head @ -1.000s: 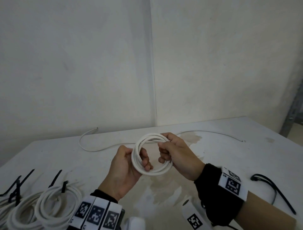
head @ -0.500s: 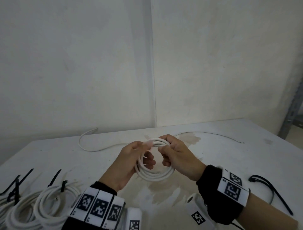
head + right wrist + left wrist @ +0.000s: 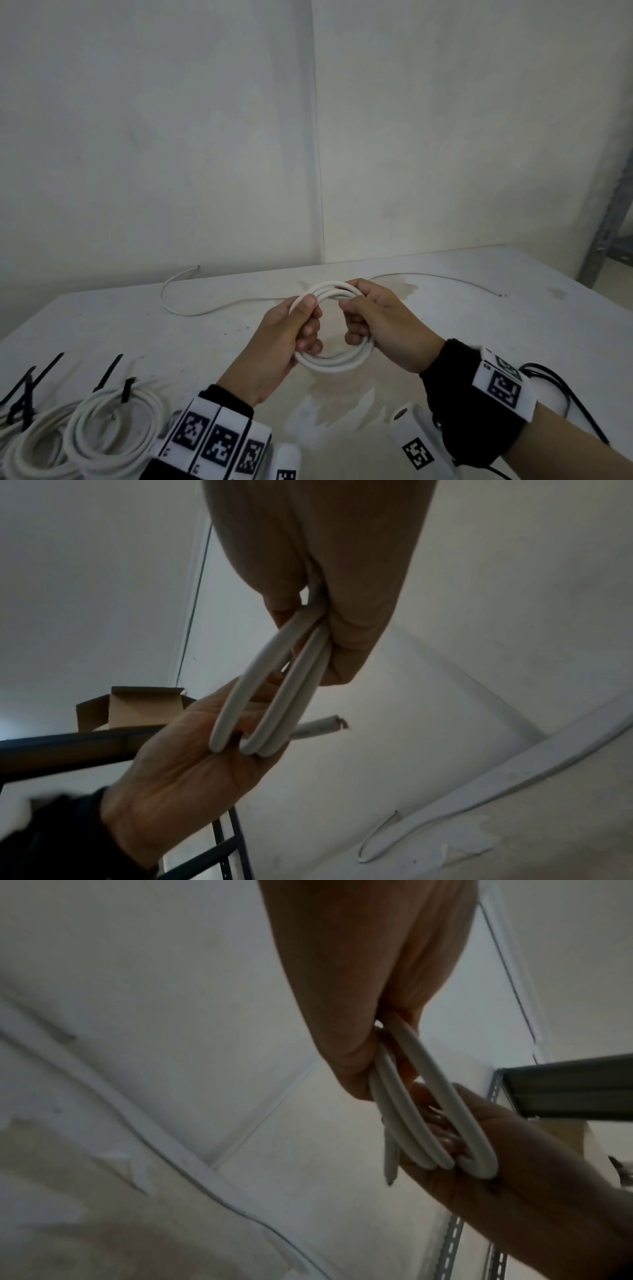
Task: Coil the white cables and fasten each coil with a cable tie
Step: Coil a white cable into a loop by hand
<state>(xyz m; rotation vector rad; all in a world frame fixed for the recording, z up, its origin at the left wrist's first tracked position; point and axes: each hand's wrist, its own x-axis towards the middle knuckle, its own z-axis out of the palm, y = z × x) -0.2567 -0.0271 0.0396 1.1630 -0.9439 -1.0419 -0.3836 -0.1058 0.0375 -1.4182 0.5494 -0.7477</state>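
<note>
A white cable coil (image 3: 337,362) of about three loops is held in the air over the table's middle. My left hand (image 3: 301,329) grips its left side, thumb pressing on the top strand. My right hand (image 3: 363,318) grips its right side with fingers curled through the ring. The left wrist view shows the coil (image 3: 407,1104) edge-on between both hands. In the right wrist view the coil (image 3: 274,696) has a cut cable end (image 3: 329,723) sticking out. A loose black cable tie (image 3: 561,387) lies on the table beyond my right wrist.
Several tied white coils (image 3: 113,435) with black ties (image 3: 109,373) lie at the front left. A loose white cable (image 3: 191,308) and a thin dark wire (image 3: 445,279) curve along the back of the white table (image 3: 513,325). A metal rack (image 3: 613,219) stands at the right.
The coil has tipped from upright to a flatter tilt. My left hand shifted from holding the coil's left side in its palm to pinching the top strand with the thumb.
</note>
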